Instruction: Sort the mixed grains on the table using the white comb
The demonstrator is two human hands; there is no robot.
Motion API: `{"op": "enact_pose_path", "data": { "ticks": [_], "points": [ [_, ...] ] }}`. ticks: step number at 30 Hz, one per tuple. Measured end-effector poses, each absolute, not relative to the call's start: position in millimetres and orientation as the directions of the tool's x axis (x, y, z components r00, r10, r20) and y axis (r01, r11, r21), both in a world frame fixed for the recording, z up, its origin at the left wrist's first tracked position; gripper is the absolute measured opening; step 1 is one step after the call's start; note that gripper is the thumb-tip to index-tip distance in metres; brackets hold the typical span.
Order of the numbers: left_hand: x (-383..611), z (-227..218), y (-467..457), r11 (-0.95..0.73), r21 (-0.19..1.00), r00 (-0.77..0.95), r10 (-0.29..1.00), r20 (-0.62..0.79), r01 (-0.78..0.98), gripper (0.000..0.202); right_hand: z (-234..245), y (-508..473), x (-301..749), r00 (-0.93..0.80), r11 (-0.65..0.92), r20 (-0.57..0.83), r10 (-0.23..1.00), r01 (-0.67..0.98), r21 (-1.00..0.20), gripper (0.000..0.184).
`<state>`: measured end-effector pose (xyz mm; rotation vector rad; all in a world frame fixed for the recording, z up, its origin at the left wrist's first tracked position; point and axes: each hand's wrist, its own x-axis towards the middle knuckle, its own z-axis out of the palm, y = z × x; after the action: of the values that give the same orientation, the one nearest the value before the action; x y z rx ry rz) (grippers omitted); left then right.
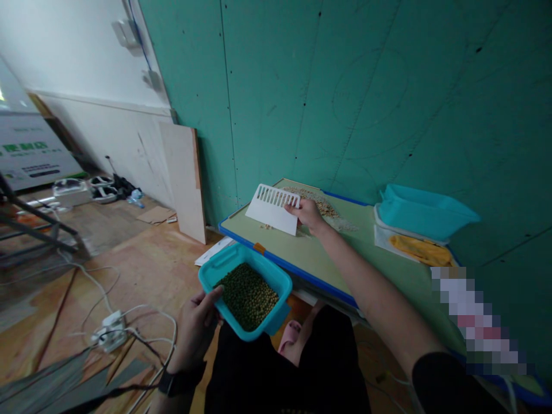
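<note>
My left hand (pixel 196 325) grips the near rim of a turquoise tub (pixel 276 276) filled with small green beans (pixel 248 296), held just below the table's blue front edge. My right hand (pixel 308 214) reaches out over the green table (pixel 328 259) and pinches the corner of a white slotted scraper board (pixel 271 210), which stands on its edge on the tabletop. Behind that hand lies a scatter of pale beans or grains (pixel 321 202) near the table's far edge.
At the table's right stand a turquoise tub (pixel 425 210) on a white tray and a yellow cloth (pixel 420 250). A teal wall runs right behind. On the wooden floor to the left lie a power strip (pixel 110 333), cables, and a leaning board (pixel 185 178).
</note>
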<state>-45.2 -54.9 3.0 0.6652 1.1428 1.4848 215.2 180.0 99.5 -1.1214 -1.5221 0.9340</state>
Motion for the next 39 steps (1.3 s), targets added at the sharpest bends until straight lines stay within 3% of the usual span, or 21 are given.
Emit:
{"op": "enact_pose_path", "data": {
  "ticks": [20,31,39],
  "points": [
    [-43,8,-49,0.128,0.924,-0.089,0.981,-0.171,-0.361,0.057,102,165,203,-0.17,0.093,0.076,0.982,0.095,-0.991,0.034],
    [-46,-17,-56,0.152,0.837,-0.007,0.983,-0.183,-0.525,0.048,111,153,205,-0.216,0.082,0.052,0.975,0.136,-0.987,0.024],
    [-39,-11,-58,0.093,0.859,-0.032,0.991,-0.126,-0.504,0.051,119,138,212,-0.237,0.103,0.053,0.97,0.204,-0.974,0.023]
  ]
}}
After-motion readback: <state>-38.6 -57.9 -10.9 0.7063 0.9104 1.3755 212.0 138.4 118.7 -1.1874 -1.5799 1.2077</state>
